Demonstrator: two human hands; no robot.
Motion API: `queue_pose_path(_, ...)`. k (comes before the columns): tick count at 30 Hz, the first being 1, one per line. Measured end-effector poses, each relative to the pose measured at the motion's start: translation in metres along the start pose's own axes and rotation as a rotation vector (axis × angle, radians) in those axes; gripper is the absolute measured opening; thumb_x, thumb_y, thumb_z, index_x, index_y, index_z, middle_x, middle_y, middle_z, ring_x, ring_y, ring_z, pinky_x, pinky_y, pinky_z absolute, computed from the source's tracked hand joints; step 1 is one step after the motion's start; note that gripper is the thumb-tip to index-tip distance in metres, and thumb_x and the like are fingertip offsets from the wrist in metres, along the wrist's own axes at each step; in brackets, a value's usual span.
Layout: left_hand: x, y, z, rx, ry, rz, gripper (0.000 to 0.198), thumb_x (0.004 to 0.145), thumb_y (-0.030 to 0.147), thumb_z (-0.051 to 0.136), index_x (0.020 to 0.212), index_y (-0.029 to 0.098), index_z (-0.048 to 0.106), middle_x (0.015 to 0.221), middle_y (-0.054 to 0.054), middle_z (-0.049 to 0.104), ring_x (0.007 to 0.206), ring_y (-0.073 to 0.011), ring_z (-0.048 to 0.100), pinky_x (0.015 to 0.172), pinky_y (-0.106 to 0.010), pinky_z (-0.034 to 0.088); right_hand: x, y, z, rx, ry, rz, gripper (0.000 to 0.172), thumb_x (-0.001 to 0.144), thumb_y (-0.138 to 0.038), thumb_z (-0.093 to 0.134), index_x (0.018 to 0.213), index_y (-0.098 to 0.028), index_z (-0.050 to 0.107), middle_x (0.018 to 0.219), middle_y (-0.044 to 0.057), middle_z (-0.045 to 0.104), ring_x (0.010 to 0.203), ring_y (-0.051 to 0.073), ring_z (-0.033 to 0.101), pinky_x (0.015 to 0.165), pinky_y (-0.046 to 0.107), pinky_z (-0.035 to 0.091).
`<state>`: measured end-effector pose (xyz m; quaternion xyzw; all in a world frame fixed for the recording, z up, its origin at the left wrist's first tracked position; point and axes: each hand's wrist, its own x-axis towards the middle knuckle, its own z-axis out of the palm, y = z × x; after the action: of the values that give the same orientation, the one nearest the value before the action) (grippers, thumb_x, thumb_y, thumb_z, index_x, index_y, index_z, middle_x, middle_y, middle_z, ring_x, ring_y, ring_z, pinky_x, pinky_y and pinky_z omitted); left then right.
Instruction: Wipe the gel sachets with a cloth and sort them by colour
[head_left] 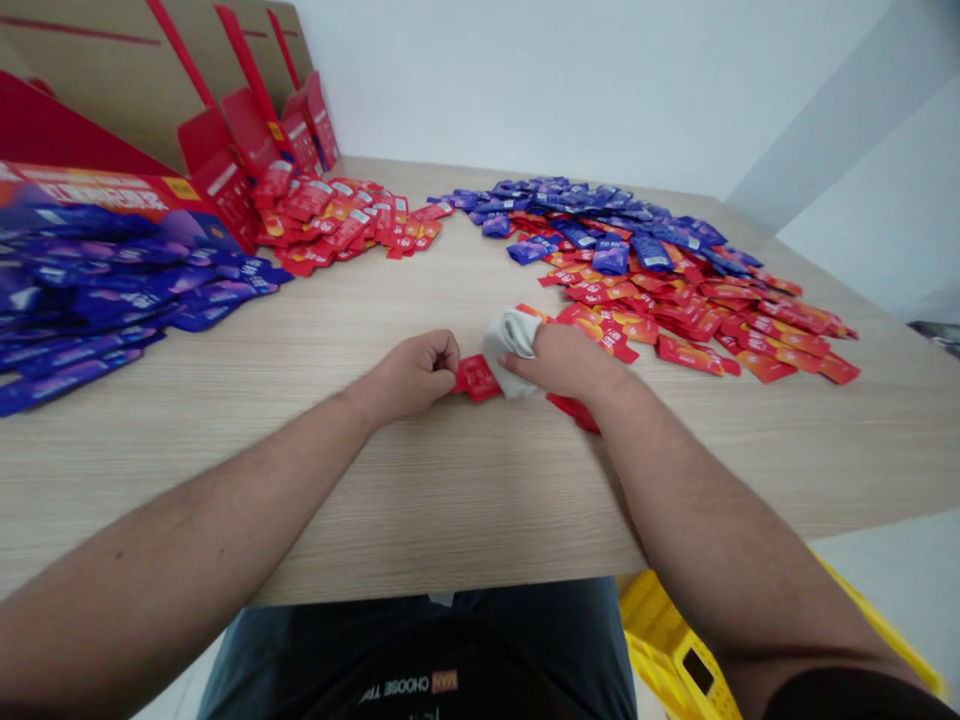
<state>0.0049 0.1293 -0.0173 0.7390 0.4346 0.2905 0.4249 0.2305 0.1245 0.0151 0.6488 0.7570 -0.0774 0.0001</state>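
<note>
A red sachet lies flat on the wooden table between my two hands. My left hand pinches its left end, fingers curled closed. In my right hand is a folded whitish cloth, pressed down over the sachet's right end. Part of the sachet is hidden under the cloth. Another red sachet lies partly under my right wrist, and more red-orange sachets lie just beyond that hand.
Purple sachets and red-orange sachets form a large heap at the right. At the left stand red cartons, with a red pile and a purple pile before them. A yellow crate sits below the table's right front edge.
</note>
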Motion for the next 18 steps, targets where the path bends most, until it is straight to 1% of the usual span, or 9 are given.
queue_pose_path(2,-0.001,-0.001,0.002,-0.088,0.023,-0.045,0.012,0.064,0.009,0.053,0.071,0.019,0.049,0.059,0.006,0.047,0.054,-0.0087,0.044,0.05,-0.021,0.031,0.004,0.016,-0.003,-0.03,0.064,0.105,0.047,0.091,-0.053,0.054,0.111,-0.014,0.071,0.102,0.017,0.074,0.092,0.028,0.07,0.071,0.032,0.048)
queue_pose_path(3,-0.001,-0.001,0.003,-0.173,0.041,-0.079,0.014,0.064,0.01,0.053,0.072,0.02,0.048,0.06,0.006,0.048,0.054,-0.0091,0.049,0.05,-0.02,0.034,0.007,0.023,-0.005,-0.01,0.107,0.149,0.048,0.092,-0.054,0.052,0.115,-0.015,0.07,0.105,0.016,0.074,0.093,0.028,0.07,0.071,0.031,0.047)
queue_pose_path(5,-0.001,-0.001,0.004,-0.388,0.079,-0.157,0.016,0.063,0.01,0.052,0.075,0.02,0.046,0.063,0.006,0.051,0.056,-0.0116,0.058,0.053,-0.023,0.045,0.01,0.031,-0.006,0.016,0.15,0.177,0.051,0.093,-0.055,0.049,0.118,-0.015,0.069,0.107,0.017,0.074,0.095,0.027,0.07,0.072,0.031,0.047)
queue_pose_path(7,0.0,0.001,-0.001,-0.539,0.142,-0.201,0.018,0.063,0.011,0.054,0.076,0.02,0.045,0.064,0.006,0.052,0.058,-0.0129,0.062,0.056,-0.027,0.054,0.012,0.031,-0.005,0.013,0.129,0.165,0.053,0.093,-0.057,0.048,0.115,-0.014,0.07,0.102,0.018,0.074,0.092,0.028,0.07,0.07,0.031,0.046)
queue_pose_path(9,0.001,0.005,-0.013,-0.593,0.225,-0.196,0.019,0.063,0.01,0.057,0.076,0.019,0.045,0.066,0.005,0.053,0.061,-0.0131,0.064,0.056,-0.028,0.058,0.012,0.026,-0.002,-0.007,0.075,0.151,0.054,0.092,-0.059,0.048,0.109,-0.013,0.072,0.096,0.018,0.074,0.087,0.028,0.07,0.066,0.032,0.045)
queue_pose_path(11,0.003,0.009,-0.031,-0.6,0.331,-0.155,0.021,0.063,0.01,0.061,0.075,0.019,0.045,0.066,0.005,0.053,0.061,-0.0123,0.064,0.056,-0.027,0.059,0.012,0.022,0.0,-0.017,0.039,0.144,0.055,0.092,-0.059,0.047,0.105,-0.012,0.072,0.092,0.019,0.074,0.083,0.028,0.07,0.062,0.032,0.043)
queue_pose_path(13,0.009,0.009,-0.053,-0.596,0.45,-0.089,0.023,0.062,0.01,0.063,0.075,0.018,0.046,0.066,0.007,0.05,0.058,-0.0093,0.061,0.056,-0.026,0.06,0.011,0.02,0.001,-0.022,0.029,0.143,0.055,0.092,-0.06,0.047,0.103,-0.012,0.072,0.091,0.019,0.074,0.082,0.028,0.071,0.061,0.032,0.041)
queue_pose_path(16,0.024,0.0,-0.092,-0.554,0.627,0.016,0.027,0.059,0.01,0.066,0.075,0.019,0.046,0.065,0.008,0.045,0.053,-0.005,0.051,0.055,-0.023,0.058,0.011,0.019,0.0,-0.019,0.022,0.142,0.056,0.092,-0.061,0.045,0.102,-0.013,0.072,0.089,0.019,0.074,0.082,0.028,0.071,0.06,0.031,0.041)
queue_pose_path(18,0.039,-0.009,-0.12,-0.502,0.718,0.035,0.028,0.06,0.01,0.067,0.074,0.019,0.044,0.066,0.008,0.044,0.054,-0.0056,0.049,0.053,-0.022,0.056,0.011,0.018,0.0,-0.011,0.012,0.133,0.056,0.092,-0.06,0.045,0.103,-0.012,0.072,0.089,0.019,0.074,0.083,0.028,0.071,0.061,0.032,0.041)
